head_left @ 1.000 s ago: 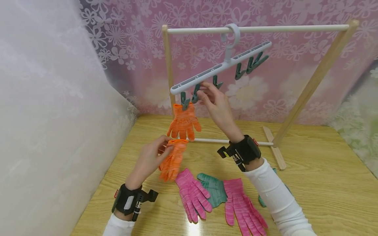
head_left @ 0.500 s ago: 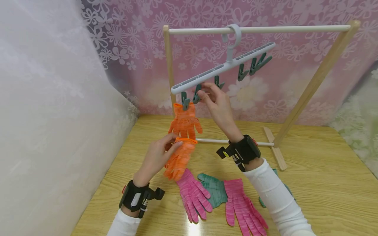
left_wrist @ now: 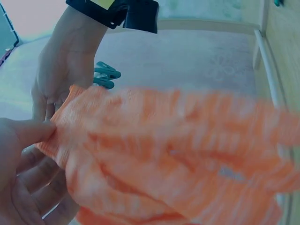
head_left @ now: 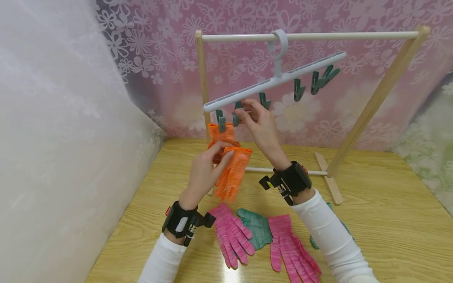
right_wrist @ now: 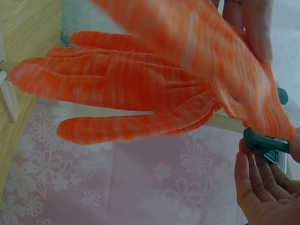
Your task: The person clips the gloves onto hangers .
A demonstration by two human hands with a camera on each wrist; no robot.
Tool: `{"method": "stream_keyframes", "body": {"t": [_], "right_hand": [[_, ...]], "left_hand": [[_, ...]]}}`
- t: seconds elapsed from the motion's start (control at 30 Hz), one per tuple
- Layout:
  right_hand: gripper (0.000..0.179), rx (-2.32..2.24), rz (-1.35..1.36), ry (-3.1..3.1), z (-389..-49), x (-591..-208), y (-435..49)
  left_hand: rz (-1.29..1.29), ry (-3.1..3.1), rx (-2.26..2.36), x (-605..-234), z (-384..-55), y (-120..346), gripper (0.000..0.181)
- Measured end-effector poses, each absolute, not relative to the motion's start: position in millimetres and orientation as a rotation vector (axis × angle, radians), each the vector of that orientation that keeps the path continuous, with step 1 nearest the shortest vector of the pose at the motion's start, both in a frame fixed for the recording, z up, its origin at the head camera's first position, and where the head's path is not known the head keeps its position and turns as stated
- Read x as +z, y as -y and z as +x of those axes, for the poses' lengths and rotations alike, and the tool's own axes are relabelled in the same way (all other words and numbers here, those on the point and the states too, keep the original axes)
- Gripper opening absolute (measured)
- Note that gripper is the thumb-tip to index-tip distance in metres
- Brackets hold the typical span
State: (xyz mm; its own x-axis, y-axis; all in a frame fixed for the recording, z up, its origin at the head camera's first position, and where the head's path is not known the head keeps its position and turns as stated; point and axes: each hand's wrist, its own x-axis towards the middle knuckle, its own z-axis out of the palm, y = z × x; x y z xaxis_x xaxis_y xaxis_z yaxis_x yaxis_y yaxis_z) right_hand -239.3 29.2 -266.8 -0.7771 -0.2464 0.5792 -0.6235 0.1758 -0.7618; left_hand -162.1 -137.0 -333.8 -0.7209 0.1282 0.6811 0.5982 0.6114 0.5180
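My left hand (head_left: 203, 175) pinches an orange knit glove (head_left: 236, 169) by its cuff, and the glove's fingers dangle downward. In the left wrist view, the thumb presses on the cuff of this glove (left_wrist: 154, 150). Higher up, my right hand (head_left: 262, 127) grips a dark green clip (head_left: 237, 114), second from the left on the grey hanger (head_left: 255, 89). The right wrist view shows thumb and fingers around this clip (right_wrist: 262, 143). A second orange glove (head_left: 222, 133) hangs from the leftmost clip (head_left: 221, 121), partly hidden behind my left hand and the held glove.
The hanger hooks over the white rod (head_left: 336, 35) of a wooden-legged stand (head_left: 375, 102). Several more green clips (head_left: 299, 90) hang along it. On the wooden table (head_left: 385, 220) lie two pink gloves (head_left: 233, 236) and a green glove (head_left: 258, 228); another green item shows beside my right sleeve.
My left hand has carried the orange glove up and rightward, close below the right hand. The hanger has swung slightly, its right end shifting right. My right hand still grips the clip.
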Motion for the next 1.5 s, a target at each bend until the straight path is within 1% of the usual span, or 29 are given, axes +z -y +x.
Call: {"method": "stream_keyframes", "body": {"t": [0.37,0.63,1.03,1.23,1.5], "right_hand": [[0.040,1.638,0.791,2.128,-240,-266,-30],[0.034,1.635,0.806,2.111,-240,-266,-29],[0.030,1.628,0.807,2.098,-240,-266,-28],[0.024,1.656,0.832,2.017,-240,-263,-26],[0.022,1.620,0.813,2.026,-240,-258,-26]], "left_hand": [[-0.398,2.128,-1.064,-325,-181,114,0.020],[-0.285,2.060,-1.176,-325,-185,107,0.022],[-0.271,1.967,-1.239,-329,-188,106,0.022],[-0.246,1.938,-1.236,-325,-189,106,0.023],[-0.209,1.901,-1.213,-322,-188,104,0.023]]}}
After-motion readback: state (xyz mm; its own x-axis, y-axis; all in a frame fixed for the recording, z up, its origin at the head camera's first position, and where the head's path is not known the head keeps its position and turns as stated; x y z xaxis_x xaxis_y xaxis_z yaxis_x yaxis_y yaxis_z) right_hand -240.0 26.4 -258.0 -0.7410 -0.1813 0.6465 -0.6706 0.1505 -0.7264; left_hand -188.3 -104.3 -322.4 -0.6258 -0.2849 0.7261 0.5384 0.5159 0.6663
